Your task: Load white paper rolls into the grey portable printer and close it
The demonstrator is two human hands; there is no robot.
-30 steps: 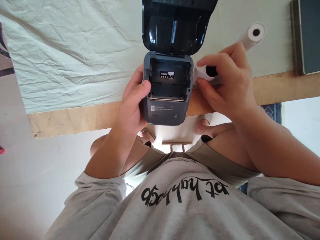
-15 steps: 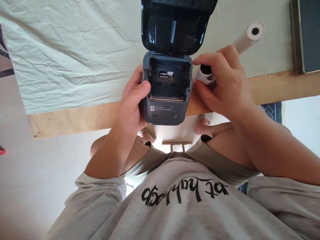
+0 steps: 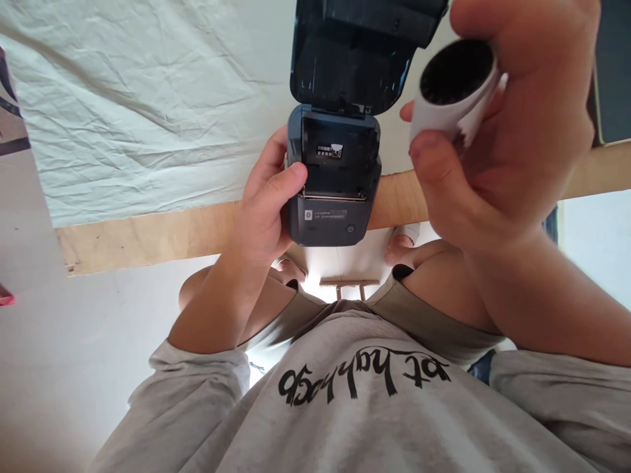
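Note:
A dark blue-grey label printer (image 3: 328,220) is gripped along its left side by my left hand (image 3: 266,200), thumb on the rim. Its black lid (image 3: 352,62) is swung up and away from me, so the hollow paper bay with a small printed sticker shows. To the right and nearer the camera, my right hand (image 3: 517,131) is closed around a white paper roll (image 3: 428,118). The roll's wide dark core faces up toward the camera. Apart from the printer, the roll is held in the air, thumb in front and fingers behind.
A wrinkled pale cloth (image 3: 148,112) covers the table, whose bare wooden edge (image 3: 148,236) runs across in front of me. A dark flat object (image 3: 614,79) lies at the far right. My legs and a wooden bar (image 3: 350,283) are below the edge.
My right hand has lifted the paper roll up and right, away from the printer's side and closer to the camera. The printer has shifted slightly right and tilted. The second roll is now hidden.

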